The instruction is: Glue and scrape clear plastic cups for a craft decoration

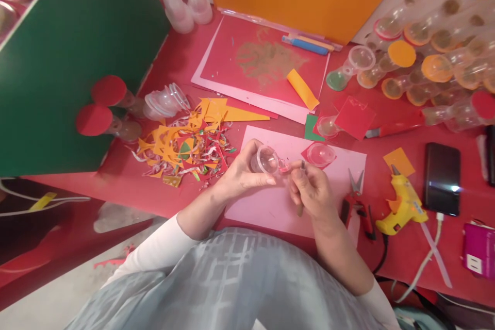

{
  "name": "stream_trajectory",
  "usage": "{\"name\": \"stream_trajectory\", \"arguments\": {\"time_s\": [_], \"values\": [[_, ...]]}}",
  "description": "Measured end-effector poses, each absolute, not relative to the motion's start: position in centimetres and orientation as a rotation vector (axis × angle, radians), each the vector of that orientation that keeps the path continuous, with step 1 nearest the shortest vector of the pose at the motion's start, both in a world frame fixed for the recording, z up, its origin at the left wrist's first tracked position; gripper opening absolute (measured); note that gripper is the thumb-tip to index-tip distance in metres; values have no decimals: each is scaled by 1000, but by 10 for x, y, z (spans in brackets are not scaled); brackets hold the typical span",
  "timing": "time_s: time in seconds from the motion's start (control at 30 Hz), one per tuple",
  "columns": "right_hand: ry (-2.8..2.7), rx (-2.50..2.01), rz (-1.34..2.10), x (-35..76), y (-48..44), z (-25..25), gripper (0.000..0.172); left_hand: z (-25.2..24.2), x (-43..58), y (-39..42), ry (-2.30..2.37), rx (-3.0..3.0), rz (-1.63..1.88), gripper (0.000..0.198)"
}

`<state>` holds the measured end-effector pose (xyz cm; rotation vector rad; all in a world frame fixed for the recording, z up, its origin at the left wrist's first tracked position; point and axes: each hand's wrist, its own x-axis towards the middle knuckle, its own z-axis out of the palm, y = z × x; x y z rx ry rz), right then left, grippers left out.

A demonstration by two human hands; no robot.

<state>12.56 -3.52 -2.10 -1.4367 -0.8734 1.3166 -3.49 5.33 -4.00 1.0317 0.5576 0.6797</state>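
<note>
My left hand [249,167] is closed round a small clear plastic cup [267,160], its wide round rim tilted up toward me. At the cup's right end sits a ragged clear-pink bit [284,165], close to my right fingertips. My right hand [312,188] pinches a slim pen-like tool with a metal end [302,165]; its exact kind is hard to make out. Both hands are above a pink sheet [255,211]. Just beyond the right hand, a clear round cup piece [320,154] lies on a scrap of red card.
Left of the hands is a heap of orange, red and plastic scraps [189,139]. Red-handled snips [358,206], a yellow glue gun [404,203] with its cord and a black phone [443,178] lie right. Cup hourglasses [417,72] crowd the back right; a green panel [85,62] stands left.
</note>
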Motion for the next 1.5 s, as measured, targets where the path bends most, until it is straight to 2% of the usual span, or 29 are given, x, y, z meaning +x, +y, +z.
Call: {"name": "stream_trajectory", "arguments": {"time_s": [0.27, 0.43, 0.63, 0.83, 1.0, 1.2, 1.43, 1.5], "values": [[-1211, -1665, 1065, 118, -32, -14, 42, -36, -35, 52, 706, 1178, 618, 66], [-1376, -1722, 870, 118, -33, -13, 39, -32, -33, 51, 649, 1025, 478, 64], [-1262, -1643, 1093, 120, -34, -15, 43, -32, -35, 50, 650, 950, 381, 66], [-1024, -1490, 1383, 122, -34, -15, 44, -34, -36, 51, 597, 946, 365, 52], [-915, -1438, 1490, 124, -34, -15, 45, -35, -36, 52, 564, 928, 366, 53], [-844, -1404, 1493, 126, -34, -20, 48, -34, -35, 51, 572, 933, 373, 53], [-788, -1434, 1307, 124, -35, -21, 58, -34, -35, 51, 597, 968, 492, 58], [-720, -1432, 1292, 124, -35, -21, 56, -34, -35, 52, 635, 1026, 537, 58]]}}
